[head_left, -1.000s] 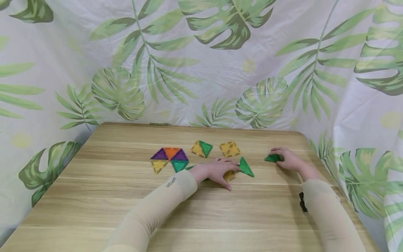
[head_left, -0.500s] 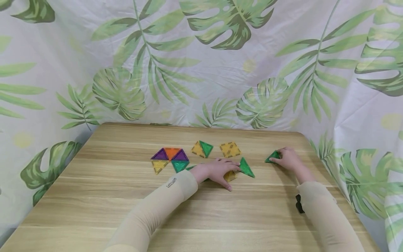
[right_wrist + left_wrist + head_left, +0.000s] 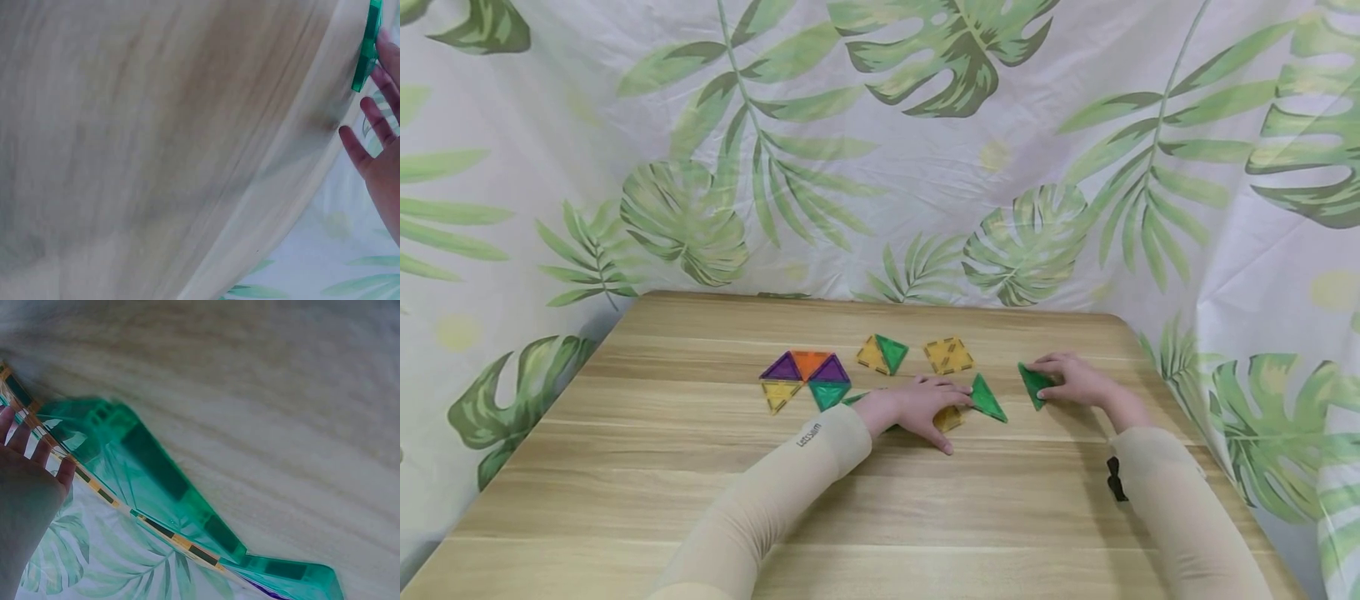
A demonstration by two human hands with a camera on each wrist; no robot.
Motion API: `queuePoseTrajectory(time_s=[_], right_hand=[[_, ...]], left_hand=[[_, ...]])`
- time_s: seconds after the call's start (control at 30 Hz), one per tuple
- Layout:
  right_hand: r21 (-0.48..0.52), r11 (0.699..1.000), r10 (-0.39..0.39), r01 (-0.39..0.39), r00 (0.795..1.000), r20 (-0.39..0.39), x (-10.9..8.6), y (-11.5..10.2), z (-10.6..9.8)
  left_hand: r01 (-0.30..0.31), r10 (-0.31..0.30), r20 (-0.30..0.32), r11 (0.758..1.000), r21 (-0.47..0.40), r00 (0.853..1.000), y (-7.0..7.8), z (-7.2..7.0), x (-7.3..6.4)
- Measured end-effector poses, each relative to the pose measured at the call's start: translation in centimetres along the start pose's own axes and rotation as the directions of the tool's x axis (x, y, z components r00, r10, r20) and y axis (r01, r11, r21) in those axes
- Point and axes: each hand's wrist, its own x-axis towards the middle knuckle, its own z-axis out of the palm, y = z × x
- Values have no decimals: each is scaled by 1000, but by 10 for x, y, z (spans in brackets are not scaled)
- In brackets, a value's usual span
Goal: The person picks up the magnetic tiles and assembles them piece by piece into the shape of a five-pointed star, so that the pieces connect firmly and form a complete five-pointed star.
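Note:
In the head view my right hand pinches a green triangle magnetic tile between thumb and fingers, right of the other tiles. The right wrist view shows that green tile at the fingertips of my right hand. My left hand lies palm down with fingers extended, its fingertips at another green triangle tile. Partly covered by this hand are a yellow tile and a green tile. A green tile looms large beside my left hand in the left wrist view.
A cluster of purple, yellow, teal and orange triangle tiles lies left on the wooden table. Farther back are a yellow tile joined to a green tile, and a yellow square. A leaf-patterned cloth hangs behind.
My right hand has turned the green triangle tile and carried it slightly left, toward the left hand. The left hand and the other tiles stay where they were.

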Motion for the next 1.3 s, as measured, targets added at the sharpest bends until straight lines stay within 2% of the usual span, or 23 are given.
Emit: queuePoseTrajectory(time_s=[0.17,0.3,0.53,0.8,0.97,1.1,1.2,1.3], right_hand=[[13,995,-95,94,994,49,6,-8,0],[24,994,-106,105,993,54,9,-13,3],[-20,993,-117,119,991,61,15,-24,10],[10,986,-167,167,983,82,24,-40,13],[22,988,-154,153,985,72,23,-44,11],[50,992,-114,113,993,25,25,-52,7],[23,995,-95,96,995,-16,31,-69,3],[-46,995,-89,87,995,-43,41,-96,-2]], left_hand=[[0,0,1,1000,5,1000,1,-1,-1],[0,0,7,1000,13,1000,1,-1,0],[-7,6,17,1000,11,1000,1,-2,1],[-5,5,23,1000,17,1000,0,-3,3],[-4,3,30,1000,19,1000,3,-7,1],[-12,13,-4,1000,1,1000,-2,-9,-12],[11,-12,-41,1000,-23,999,-14,-17,-31],[57,-60,-69,997,-50,996,-28,-27,-54]])
